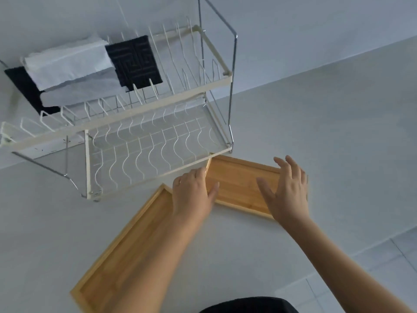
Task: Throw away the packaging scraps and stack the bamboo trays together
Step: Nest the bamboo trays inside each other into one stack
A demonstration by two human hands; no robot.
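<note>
Two bamboo trays lie on the white counter. The long tray (126,249) runs diagonally from the lower left toward the middle. The smaller tray (239,184) lies farther away, just past the dish rack's front corner. My left hand (194,193) rests on the smaller tray's left end, fingers curled over its edge. Fingers spread, my right hand (288,190) hovers over the right end of that tray; whether it touches is unclear. No packaging scraps are visible.
A white two-tier wire dish rack (144,141) stands at the back left, its front corner touching the smaller tray. Folded white and black cloths (74,64) lie on its top tier. The counter edge (338,256) runs along the lower right, with floor tiles beyond.
</note>
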